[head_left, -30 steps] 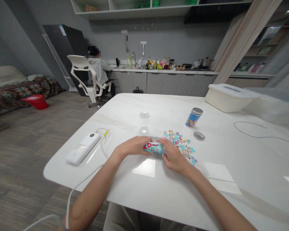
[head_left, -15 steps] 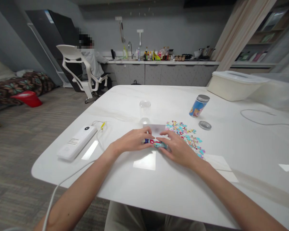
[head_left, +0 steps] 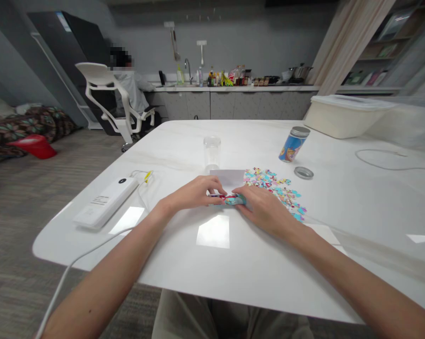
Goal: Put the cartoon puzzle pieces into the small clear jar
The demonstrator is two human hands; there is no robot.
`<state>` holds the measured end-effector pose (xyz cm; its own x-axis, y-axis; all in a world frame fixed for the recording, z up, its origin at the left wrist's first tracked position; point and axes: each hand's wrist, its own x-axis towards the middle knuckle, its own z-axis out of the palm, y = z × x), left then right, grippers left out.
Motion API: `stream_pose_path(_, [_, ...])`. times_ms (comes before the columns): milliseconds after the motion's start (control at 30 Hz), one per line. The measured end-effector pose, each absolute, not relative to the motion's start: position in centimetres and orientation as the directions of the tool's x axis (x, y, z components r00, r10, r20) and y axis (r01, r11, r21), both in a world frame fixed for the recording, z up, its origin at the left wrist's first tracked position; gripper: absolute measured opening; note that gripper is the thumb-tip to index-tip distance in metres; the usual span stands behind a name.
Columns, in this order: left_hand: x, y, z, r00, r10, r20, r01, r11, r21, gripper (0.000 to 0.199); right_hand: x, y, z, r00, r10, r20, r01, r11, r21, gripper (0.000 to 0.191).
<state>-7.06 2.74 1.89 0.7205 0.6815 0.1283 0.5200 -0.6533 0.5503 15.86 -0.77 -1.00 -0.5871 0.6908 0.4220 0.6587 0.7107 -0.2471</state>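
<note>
A partly rolled printed sheet (head_left: 231,199), red and light blue on its outside with a pale flap (head_left: 228,177) behind, lies on the white table. My left hand (head_left: 198,192) pinches its left end between thumb and fingers. At its right end, my right hand (head_left: 264,207) has its fingers wrapped round the roll. Many small puzzle pieces (head_left: 269,181) in blue, white, red and yellow are spread beyond my right hand. Just behind the flap stands a clear jar (head_left: 212,153). A blue printed can (head_left: 293,145) stands at the back right, beside a silver lid (head_left: 303,173).
A white power bank (head_left: 104,202) with a cable lies at the table's left. At the back right are a cream lidded bin (head_left: 343,120) and another loose cable (head_left: 378,165). A person (head_left: 131,92) sits in a white chair beyond the table.
My right hand has closed onto the roll's right end, its fingers lower and nearer my left hand. The whole view has shifted slightly.
</note>
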Motion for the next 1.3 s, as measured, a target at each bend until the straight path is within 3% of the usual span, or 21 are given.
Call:
stream_pose_path(200, [-7.1, 2.4, 2.2, 0.757, 0.652, 0.047, 0.592, -0.714, 0.375, 0.029, 16.0, -0.8, -1.0, -0.605, 0.683, 0.410, 0.651, 0.720, -0.240, 0.010])
stream_pose_path(367, [-6.9, 2.3, 2.5, 0.773, 0.635, 0.012, 0.584, -0.718, 0.378, 0.033, 15.9, -1.0, -0.9, -0.619, 0.686, 0.381, 0.653, 0.720, -0.236, 0.011])
stream_pose_path(533, [-6.8, 2.1, 2.7, 0.748, 0.664, 0.011, 0.609, -0.693, 0.386, 0.024, 15.8, -1.3, -0.6, -0.604, 0.713, 0.356, 0.668, 0.697, -0.262, 0.009])
stream_pose_path(800, [-6.8, 2.4, 2.6, 0.705, 0.709, 0.022, 0.628, -0.639, 0.444, 0.019, 15.8, -1.0, -0.8, -0.518, 0.806, 0.287, 0.704, 0.592, -0.393, 0.010])
stream_pose_path(1067, [-7.2, 2.5, 2.4, 0.746, 0.661, 0.086, 0.610, -0.729, 0.311, 0.024, 15.8, -1.1, -0.6, -0.426, 0.882, 0.202, 0.718, 0.466, -0.517, 0.009])
stream_pose_path(1300, [-7.2, 2.6, 2.3, 0.724, 0.681, 0.114, 0.617, -0.712, 0.336, 0.019, 15.8, -1.0, -0.5, -0.467, 0.855, 0.226, 0.718, 0.516, -0.467, 0.014])
